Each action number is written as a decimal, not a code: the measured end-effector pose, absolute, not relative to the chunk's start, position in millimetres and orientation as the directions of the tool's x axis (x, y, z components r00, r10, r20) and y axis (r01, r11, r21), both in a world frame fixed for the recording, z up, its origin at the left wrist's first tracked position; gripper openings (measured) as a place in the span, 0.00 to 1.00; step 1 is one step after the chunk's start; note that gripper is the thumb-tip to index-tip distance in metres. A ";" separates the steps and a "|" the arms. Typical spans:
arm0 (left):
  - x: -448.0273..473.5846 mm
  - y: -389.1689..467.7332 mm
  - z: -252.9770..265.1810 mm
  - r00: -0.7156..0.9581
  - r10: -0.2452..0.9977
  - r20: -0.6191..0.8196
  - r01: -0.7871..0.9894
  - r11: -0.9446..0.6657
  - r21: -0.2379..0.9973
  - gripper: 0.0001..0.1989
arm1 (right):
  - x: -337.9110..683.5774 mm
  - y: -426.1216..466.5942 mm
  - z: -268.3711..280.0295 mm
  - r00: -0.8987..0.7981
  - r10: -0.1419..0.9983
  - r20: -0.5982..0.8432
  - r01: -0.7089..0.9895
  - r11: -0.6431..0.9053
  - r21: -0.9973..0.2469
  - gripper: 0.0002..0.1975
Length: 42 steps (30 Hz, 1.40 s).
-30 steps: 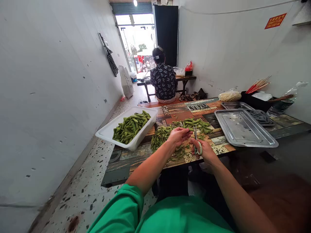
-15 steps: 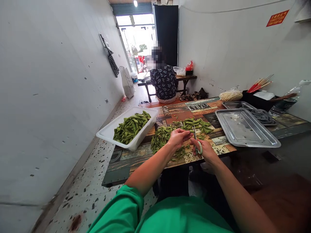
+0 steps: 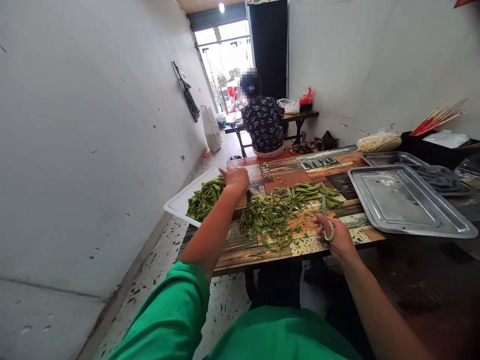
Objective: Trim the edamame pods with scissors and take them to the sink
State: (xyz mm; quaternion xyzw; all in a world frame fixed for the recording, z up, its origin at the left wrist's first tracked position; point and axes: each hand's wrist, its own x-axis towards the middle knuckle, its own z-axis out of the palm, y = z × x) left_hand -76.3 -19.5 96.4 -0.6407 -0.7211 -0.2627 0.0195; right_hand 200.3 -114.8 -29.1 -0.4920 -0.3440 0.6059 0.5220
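Right grip (image 3: 335,237) clasps pale-handled metal scissors (image 3: 324,204), right of the white rectangular plastic tub (image 3: 176,205). Left grip (image 3: 236,181) is at the tub's right side; whether it holds anything cannot be told. Plump green pods (image 3: 204,200) fill the tub's middle. Depositing seems in hand; next likely calls for taking from the loose green pile (image 3: 309,192) right of the tub.

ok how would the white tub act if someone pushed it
The white tub probably stays stiff, its rim looking straight. The piled pods likely add weight. One end overhangs the table, so it might tip.
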 end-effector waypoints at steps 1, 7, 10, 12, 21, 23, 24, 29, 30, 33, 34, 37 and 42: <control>-58.6 -15.0 90.4 -0.079 0.944 0.322 0.967 -0.006 0.256 0.10 | 202.9 -114.8 -28.7 0.065 0.972 -0.226 -0.335 -0.192 -0.922 0.31; 76.2 8.5 18.7 0.444 0.890 0.102 0.889 -0.452 0.075 0.12 | 212.5 -115.5 -26.9 0.098 0.968 -0.230 -0.482 -0.156 -0.862 0.31; 106.7 19.4 0.3 0.395 0.918 0.034 0.918 -0.396 0.031 0.15 | 215.1 -114.6 -27.6 0.065 0.966 -0.250 -0.495 -0.186 -0.849 0.32; 110.1 24.6 0.7 0.339 0.941 0.022 0.939 -0.339 0.048 0.15 | 215.8 -113.4 -28.4 0.062 0.966 -0.252 -0.492 -0.190 -0.849 0.33; 53.3 4.9 20.2 0.399 0.912 -0.091 0.577 -0.173 0.798 0.11 | 205.6 -107.6 -30.1 -0.042 0.953 -0.300 -0.178 -0.303 -0.936 0.25; 38.5 -5.9 21.6 0.455 0.884 -0.106 0.448 -0.125 0.885 0.11 | 200.5 -107.7 -28.7 -0.067 0.950 -0.305 -0.090 -0.310 -0.946 0.24; 31.9 -10.6 22.8 0.484 0.868 -0.114 0.414 -0.112 0.903 0.11 | 198.0 -108.2 -27.6 -0.077 0.951 -0.298 -0.052 -0.303 -0.952 0.24; 6.1 -22.3 29.7 0.522 0.837 -0.164 0.451 -0.108 0.886 0.09 | 190.3 -114.7 -22.3 -0.138 0.963 -0.230 0.097 -0.218 -0.971 0.25; 2.1 -22.6 30.1 0.520 0.836 -0.174 0.466 -0.107 0.878 0.09 | 189.8 -116.1 -22.1 -0.148 0.964 -0.219 0.118 -0.203 -0.972 0.25; -7.8 -22.6 29.3 0.539 0.815 -0.213 0.476 -0.086 0.875 0.09 | 188.5 -118.4 -24.3 -0.172 0.969 -0.180 0.179 -0.149 -0.973 0.26; -10.2 -22.9 28.6 0.544 0.807 -0.229 0.467 -0.065 0.882 0.10 | 187.8 -118.4 -25.8 -0.172 0.972 -0.163 0.195 -0.129 -0.972 0.26; -15.6 -26.5 27.2 0.559 0.765 -0.319 0.416 0.074 0.906 0.13 | 185.1 -117.3 -31.0 -0.166 0.977 -0.132 0.209 -0.096 -0.973 0.27; -20.4 -37.8 28.3 0.620 0.676 -0.398 0.227 0.332 0.916 0.17 | 182.1 -119.1 -32.0 -0.150 0.971 -0.187 0.109 -0.172 -0.979 0.24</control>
